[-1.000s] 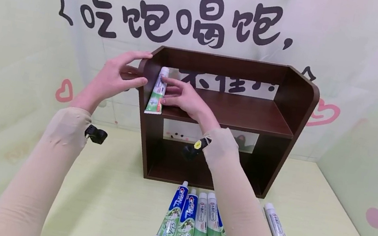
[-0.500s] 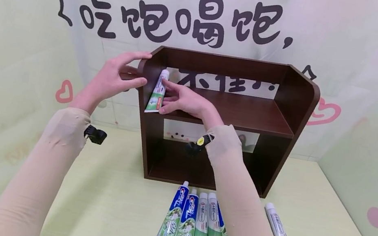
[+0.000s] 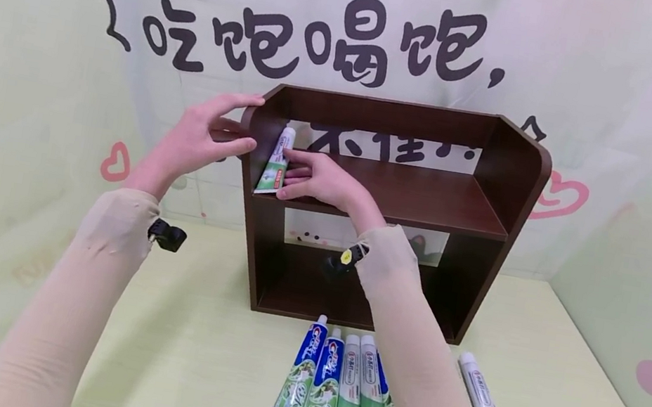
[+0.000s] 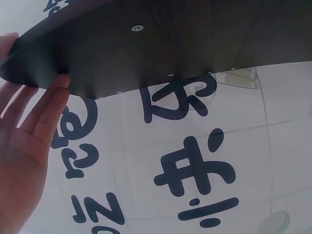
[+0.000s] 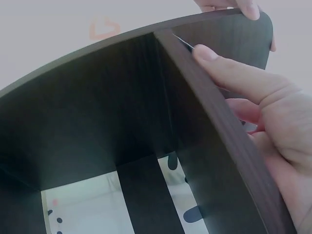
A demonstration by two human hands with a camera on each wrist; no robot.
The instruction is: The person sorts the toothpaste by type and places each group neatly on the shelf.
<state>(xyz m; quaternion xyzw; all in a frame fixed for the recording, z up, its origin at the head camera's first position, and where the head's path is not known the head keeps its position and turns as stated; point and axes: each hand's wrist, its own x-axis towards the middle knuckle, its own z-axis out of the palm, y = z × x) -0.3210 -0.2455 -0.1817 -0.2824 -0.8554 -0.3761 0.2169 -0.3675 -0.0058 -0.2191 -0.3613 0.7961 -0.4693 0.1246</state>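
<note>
A white and green toothpaste tube [image 3: 275, 162] leans against the inner left wall of the dark brown shelf [image 3: 428, 205], on its upper board. My right hand [image 3: 329, 181] touches the tube's right side with fingertips, its thumb by the lower end. In the right wrist view, the right thumb [image 5: 208, 53] lies at the board's front edge; the tube is mostly hidden there. My left hand [image 3: 193, 132] holds the rounded front of the left side panel, with fingers [image 4: 53, 100] against its outer face in the left wrist view.
Several toothpaste tubes lie before the shelf on the pale table [image 3: 181, 351], among them a blue and green tube [image 3: 298, 377]. A white and green tube [image 3: 486, 403] lies apart at the right. The right forearm partly covers the row. A printed wall stands behind.
The tube has slid slightly back into the upper shelf, and its cap stands lower in view. My right hand has moved along with it; the left hand keeps its place.
</note>
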